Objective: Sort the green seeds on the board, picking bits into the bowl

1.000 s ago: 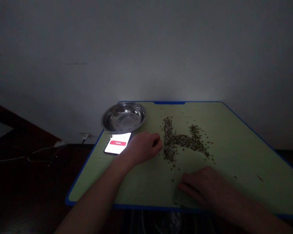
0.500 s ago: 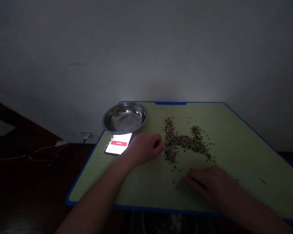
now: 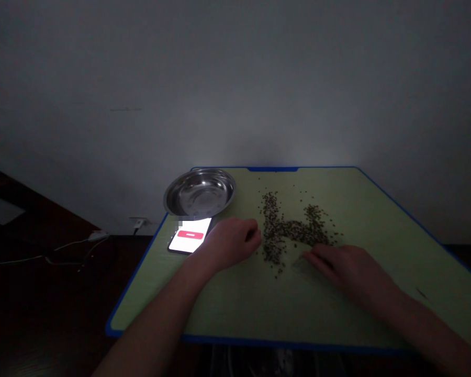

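Observation:
Many small dark brown grains lie on the green tabletop, spread in a rough H shape with loose ones around it. My left hand rests just left of them, curled into a loose fist with no object showing in it. On the other side, my right hand is closed in a pinch, its fingertips by the lower right of the grains. From those fingertips sticks out a thin clear piece, blurred, whose exact kind I cannot make out.
A shiny metal bowl stands at the table's back left corner. In front of it lies a phone with a lit screen, partly behind my left wrist. A thin dark sliver lies at the right. Blue edging rims the table.
My right hand has moved away from me, up to the grains' lower right side, with the clear piece. My left hand has stayed in place.

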`<state>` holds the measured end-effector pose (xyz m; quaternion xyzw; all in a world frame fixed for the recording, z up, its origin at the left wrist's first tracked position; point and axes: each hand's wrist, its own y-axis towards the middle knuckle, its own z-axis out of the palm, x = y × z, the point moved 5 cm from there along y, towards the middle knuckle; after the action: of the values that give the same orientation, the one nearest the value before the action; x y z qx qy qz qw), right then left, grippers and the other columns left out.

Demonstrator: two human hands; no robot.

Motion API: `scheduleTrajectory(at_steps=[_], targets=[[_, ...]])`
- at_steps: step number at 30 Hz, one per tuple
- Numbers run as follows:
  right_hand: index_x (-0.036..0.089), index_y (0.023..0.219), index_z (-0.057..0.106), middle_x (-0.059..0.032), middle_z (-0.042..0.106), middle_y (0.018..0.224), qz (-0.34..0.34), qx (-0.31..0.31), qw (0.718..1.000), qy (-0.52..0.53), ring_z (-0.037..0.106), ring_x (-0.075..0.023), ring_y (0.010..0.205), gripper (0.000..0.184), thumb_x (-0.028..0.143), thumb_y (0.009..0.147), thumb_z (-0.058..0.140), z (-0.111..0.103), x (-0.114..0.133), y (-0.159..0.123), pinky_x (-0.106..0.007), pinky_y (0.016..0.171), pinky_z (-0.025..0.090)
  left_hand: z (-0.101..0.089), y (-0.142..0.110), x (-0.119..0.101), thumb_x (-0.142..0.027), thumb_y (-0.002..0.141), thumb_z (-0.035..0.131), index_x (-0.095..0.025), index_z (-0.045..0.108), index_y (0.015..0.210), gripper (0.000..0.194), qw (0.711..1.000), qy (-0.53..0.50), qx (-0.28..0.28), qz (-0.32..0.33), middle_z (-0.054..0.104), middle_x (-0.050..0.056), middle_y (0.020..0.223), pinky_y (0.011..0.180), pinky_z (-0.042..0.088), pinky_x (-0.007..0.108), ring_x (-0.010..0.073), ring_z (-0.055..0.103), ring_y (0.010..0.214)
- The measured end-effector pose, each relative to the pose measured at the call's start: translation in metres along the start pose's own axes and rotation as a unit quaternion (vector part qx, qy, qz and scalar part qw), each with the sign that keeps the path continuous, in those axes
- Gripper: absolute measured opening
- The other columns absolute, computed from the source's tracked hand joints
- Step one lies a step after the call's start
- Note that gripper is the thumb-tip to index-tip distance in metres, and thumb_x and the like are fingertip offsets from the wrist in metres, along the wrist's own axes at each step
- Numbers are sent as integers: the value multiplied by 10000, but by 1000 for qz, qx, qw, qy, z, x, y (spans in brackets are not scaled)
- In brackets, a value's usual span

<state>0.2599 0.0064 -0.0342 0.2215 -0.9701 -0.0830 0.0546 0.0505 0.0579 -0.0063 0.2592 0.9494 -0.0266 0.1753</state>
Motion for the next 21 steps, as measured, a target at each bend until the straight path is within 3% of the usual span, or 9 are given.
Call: scheduleTrajectory(at_steps=[9, 15, 18, 21], targets=[[206, 756, 654, -59, 688, 583, -1, -7, 999, -47, 613, -208, 473, 376, 391, 961, 398, 2, 8, 36, -294, 472, 265, 0, 1, 0, -302, 876, 421, -168, 513, 653, 275, 1000, 6, 11, -15, 499, -15, 586, 521, 190, 267, 90, 403, 518], [222, 733, 652, -30, 683, 596, -9, 4, 1000, -29, 596, -172, 487, 354, 395, 948, 432, -1, 22, 49, -281, 482, 267, -3, -1, 0, -302, 874, 426, -171, 507, 654, 269, 999, 8, 18, -28, 491, -19, 574, 517, 169, 270, 86, 389, 505], [222, 747, 646, -23, 657, 586, 25, -4, 1000, -18, 596, -171, 517, 369, 420, 953, 411, -12, -5, 51, -281, 500, 296, -2, -1, 0, -300, 869, 425, -172, 498, 645, 268, 999, 8, 21, -30, 480, -21, 568, 516, 170, 272, 85, 377, 500], [210, 718, 615, -18, 632, 585, 98, -20, 995, -18, 600, -167, 547, 414, 429, 972, 371, -23, -60, 53, -281, 534, 353, -1, -1, 1, -306, 868, 423, -172, 491, 638, 275, 999, 6, 24, -31, 467, -20, 562, 517, 176, 272, 86, 372, 500]])
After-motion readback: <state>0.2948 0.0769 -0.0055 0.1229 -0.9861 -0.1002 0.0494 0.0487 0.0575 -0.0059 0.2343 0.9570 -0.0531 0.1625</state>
